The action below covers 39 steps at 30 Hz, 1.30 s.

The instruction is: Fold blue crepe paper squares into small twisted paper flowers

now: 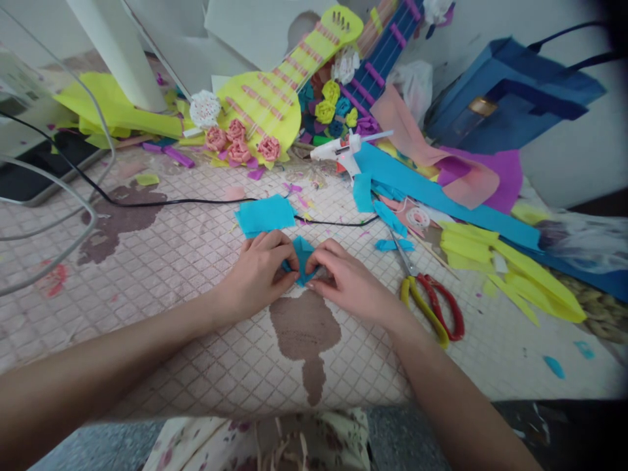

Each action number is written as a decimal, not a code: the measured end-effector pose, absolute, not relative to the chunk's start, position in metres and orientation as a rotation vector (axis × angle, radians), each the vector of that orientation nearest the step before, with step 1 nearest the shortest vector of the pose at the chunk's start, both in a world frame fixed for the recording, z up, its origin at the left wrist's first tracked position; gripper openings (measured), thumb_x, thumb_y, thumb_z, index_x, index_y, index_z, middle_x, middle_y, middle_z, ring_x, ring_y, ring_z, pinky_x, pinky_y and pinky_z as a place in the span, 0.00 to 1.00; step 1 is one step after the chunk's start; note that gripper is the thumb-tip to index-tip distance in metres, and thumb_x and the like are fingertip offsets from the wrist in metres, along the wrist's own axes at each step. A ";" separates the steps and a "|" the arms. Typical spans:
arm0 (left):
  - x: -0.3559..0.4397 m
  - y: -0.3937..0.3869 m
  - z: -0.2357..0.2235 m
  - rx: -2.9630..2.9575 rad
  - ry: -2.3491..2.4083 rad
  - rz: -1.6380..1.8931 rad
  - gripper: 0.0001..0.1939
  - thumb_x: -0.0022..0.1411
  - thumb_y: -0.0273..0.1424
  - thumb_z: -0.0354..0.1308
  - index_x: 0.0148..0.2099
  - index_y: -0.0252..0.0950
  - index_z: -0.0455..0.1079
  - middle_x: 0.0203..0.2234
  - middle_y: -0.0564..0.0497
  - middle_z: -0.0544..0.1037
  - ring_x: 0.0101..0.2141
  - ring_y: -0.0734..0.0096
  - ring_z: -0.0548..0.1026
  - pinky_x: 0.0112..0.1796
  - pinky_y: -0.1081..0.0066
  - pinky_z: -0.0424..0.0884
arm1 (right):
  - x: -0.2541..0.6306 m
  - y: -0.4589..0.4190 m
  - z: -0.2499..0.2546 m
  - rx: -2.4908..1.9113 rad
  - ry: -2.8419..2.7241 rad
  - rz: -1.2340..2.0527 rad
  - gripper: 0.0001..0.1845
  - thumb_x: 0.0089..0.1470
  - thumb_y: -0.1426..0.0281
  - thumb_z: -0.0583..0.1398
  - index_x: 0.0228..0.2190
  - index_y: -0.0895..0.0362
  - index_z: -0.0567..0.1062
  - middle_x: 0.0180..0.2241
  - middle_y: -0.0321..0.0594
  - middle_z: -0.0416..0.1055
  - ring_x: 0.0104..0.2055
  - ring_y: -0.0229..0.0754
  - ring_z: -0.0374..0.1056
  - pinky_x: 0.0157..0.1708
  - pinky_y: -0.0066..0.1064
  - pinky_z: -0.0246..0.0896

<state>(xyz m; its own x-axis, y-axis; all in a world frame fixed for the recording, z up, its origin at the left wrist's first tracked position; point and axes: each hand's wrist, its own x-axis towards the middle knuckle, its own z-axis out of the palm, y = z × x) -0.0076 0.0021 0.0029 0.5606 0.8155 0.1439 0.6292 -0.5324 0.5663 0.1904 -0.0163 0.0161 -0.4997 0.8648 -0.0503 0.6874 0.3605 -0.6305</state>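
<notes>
Between my two hands is a small folded piece of blue crepe paper (303,252), standing with its point upward. My left hand (272,263) pinches its left side between thumb and fingers. On the other side my right hand (338,273) grips the right edge in the same way, fingertips close together. Just beyond my left hand lies a flat blue crepe paper rectangle (267,214) on the patterned tablecloth (220,366). Scissors (426,294) with one yellow and one red handle rest open to the right of my right hand.
A white glue gun (338,154) stands behind, its black cord (196,201) crossing the table. Yellow (275,98) and blue (383,59) paper guitars with crepe roses lean at the back. Yellow crepe strips (530,275) and a blue bag (510,91) are at right. A dark tablet-like device (44,170) lies left.
</notes>
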 end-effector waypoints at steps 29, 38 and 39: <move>-0.031 0.022 0.006 2.221 0.775 0.510 0.05 0.60 0.28 0.55 0.32 0.36 0.71 0.41 0.48 0.70 0.43 0.66 0.70 0.44 0.66 0.67 | 0.203 -0.006 0.014 -1.277 -2.254 0.964 0.04 0.53 0.77 0.58 0.30 0.56 0.71 0.34 0.35 0.61 0.29 0.32 0.59 0.31 0.28 0.56; -0.021 0.017 0.001 2.307 0.948 0.518 0.05 0.60 0.30 0.54 0.33 0.36 0.70 0.38 0.49 0.70 0.44 0.62 0.68 0.45 0.60 0.63 | 0.194 -0.009 0.014 -1.330 -2.245 0.909 0.03 0.53 0.76 0.59 0.29 0.56 0.70 0.34 0.34 0.61 0.31 0.33 0.60 0.33 0.28 0.56; -0.020 0.016 0.001 2.314 0.962 0.517 0.05 0.60 0.31 0.54 0.33 0.36 0.70 0.38 0.49 0.70 0.44 0.62 0.68 0.45 0.59 0.62 | 0.194 -0.009 0.014 -1.338 -2.242 0.911 0.03 0.52 0.76 0.59 0.29 0.57 0.70 0.34 0.34 0.61 0.31 0.33 0.60 0.33 0.28 0.56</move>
